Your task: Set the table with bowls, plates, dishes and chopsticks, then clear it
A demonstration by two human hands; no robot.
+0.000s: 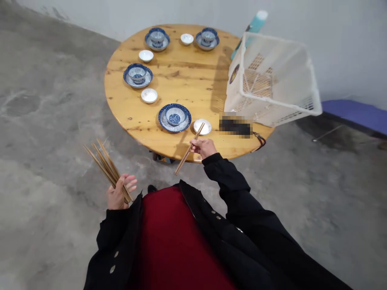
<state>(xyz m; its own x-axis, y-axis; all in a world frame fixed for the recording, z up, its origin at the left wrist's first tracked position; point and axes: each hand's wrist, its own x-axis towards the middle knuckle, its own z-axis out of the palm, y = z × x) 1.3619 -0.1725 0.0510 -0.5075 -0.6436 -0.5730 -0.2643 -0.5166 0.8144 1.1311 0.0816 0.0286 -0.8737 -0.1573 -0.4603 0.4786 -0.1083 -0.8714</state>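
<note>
A bundle of several wooden chopsticks (104, 163) is gripped in my left hand (119, 193), off the table's near left side, tips fanned apart. My right hand (204, 148) pinches a pair of chopsticks (189, 151) over the table's front edge, their far ends above a small white dish (206, 128). Left of that dish stands a blue-and-white bowl (175, 115) on a patterned plate (185, 125). Further round the table, a second bowl (137, 73) sits on its plate (129, 81), with another white dish (149, 96) beside it.
The round wooden table (184, 82) also bears two bowl-and-plate sets at the back and small white dishes (146, 55). A tall white plastic basket (272, 108) takes up its right side. A blurred dark object (236, 127) with a strap lies before it; a teal roll (255, 25) stands behind.
</note>
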